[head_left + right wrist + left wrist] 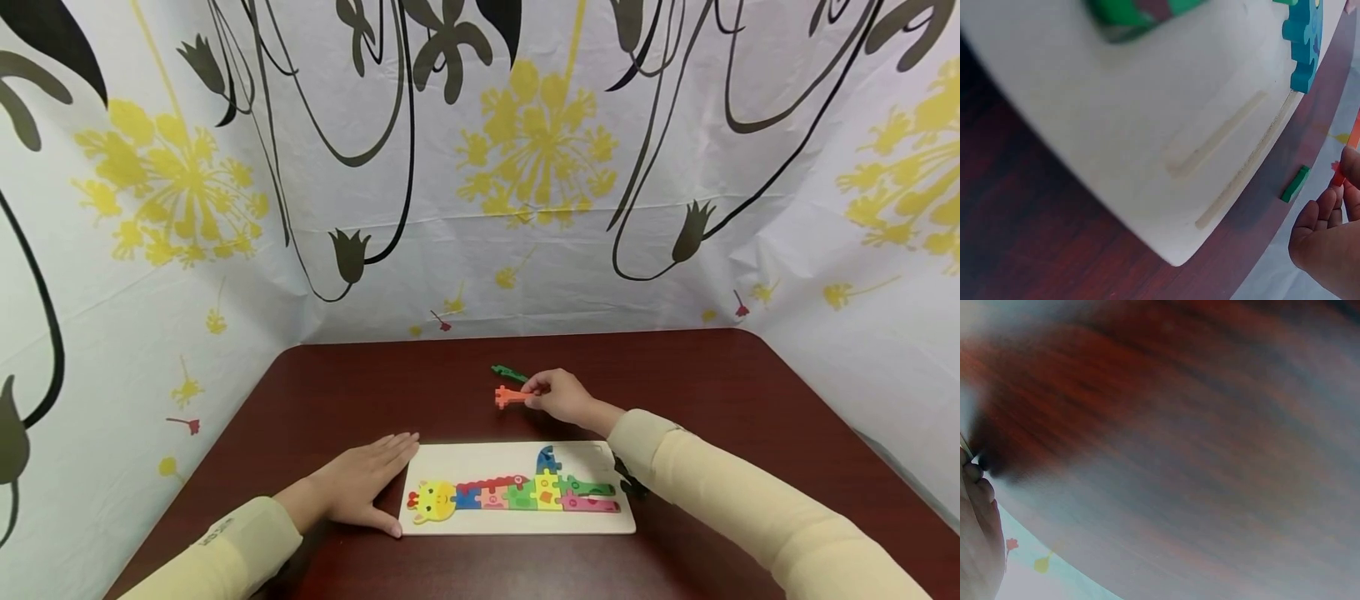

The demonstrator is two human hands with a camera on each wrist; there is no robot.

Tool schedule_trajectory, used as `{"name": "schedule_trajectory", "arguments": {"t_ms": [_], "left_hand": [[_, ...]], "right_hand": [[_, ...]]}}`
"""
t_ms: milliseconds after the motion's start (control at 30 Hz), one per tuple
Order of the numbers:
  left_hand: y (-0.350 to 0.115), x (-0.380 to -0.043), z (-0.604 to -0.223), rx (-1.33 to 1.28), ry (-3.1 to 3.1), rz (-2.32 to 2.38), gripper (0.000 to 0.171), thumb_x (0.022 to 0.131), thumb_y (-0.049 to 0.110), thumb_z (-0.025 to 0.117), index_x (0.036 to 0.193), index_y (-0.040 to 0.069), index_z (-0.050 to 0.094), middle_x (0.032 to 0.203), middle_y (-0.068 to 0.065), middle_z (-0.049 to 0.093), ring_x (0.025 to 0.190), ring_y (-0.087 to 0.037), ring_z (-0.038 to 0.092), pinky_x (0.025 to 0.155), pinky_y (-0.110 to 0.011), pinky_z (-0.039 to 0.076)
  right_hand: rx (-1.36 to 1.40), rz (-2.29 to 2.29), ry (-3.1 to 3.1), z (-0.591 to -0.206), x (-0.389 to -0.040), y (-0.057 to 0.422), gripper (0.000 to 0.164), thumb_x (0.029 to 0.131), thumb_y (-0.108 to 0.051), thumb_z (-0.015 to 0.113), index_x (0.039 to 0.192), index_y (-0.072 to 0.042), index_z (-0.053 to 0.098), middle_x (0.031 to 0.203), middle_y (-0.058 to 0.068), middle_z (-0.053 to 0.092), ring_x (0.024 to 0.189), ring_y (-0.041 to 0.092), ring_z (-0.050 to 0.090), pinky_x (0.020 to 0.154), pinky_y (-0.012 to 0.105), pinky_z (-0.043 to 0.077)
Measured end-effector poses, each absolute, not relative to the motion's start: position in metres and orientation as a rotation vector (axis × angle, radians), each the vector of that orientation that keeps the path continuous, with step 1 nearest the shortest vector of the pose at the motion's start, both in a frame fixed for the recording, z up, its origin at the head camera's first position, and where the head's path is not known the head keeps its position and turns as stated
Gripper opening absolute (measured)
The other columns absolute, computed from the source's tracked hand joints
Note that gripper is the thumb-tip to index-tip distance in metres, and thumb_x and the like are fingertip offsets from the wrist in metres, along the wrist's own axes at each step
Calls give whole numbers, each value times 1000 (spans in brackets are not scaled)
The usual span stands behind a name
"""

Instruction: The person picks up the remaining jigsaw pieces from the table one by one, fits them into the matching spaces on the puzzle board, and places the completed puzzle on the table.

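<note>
A pale wooden puzzle board lies on the table, bearing a giraffe puzzle of bright interlocking pieces with a yellow head. My left hand rests with straight fingers at the board's left edge, thumb near its lower corner. Beyond the board, my right hand pinches an orange puzzle piece by one end, between thumb and fingers. Just behind it lies a slim green puzzle piece, also visible in the right wrist view as a green strip. A blue piece juts up from the giraffe's body.
Shallow grooves run along one corner of the board in the right wrist view. Dark reddish-brown wood forms the table. Patterned white cloth hangs around its back and sides. Something dark beside the board's right end is partly hidden by the right sleeve.
</note>
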State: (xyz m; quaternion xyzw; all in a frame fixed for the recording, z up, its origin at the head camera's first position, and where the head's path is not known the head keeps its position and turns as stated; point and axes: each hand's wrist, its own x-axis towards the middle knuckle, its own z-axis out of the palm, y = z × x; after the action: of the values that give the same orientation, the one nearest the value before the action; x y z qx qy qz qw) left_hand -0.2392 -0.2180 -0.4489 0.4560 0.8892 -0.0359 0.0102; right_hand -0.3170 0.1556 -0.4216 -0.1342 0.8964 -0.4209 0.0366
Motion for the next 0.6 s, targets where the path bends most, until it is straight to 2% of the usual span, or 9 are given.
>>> {"name": "schedule_trajectory", "arguments": {"t_ms": [600], "left_hand": [[-217,-238,-447,1429,2774,-104,114,79,84,41,153,-1,22,159,-15,21,145,-27,20,114,-41,25]], "right_hand": [[-426,-1320,2764,-423,-290,180,8,92,-7,67,99,-6,70,86,4,58,74,20,49,61,31,44]]}}
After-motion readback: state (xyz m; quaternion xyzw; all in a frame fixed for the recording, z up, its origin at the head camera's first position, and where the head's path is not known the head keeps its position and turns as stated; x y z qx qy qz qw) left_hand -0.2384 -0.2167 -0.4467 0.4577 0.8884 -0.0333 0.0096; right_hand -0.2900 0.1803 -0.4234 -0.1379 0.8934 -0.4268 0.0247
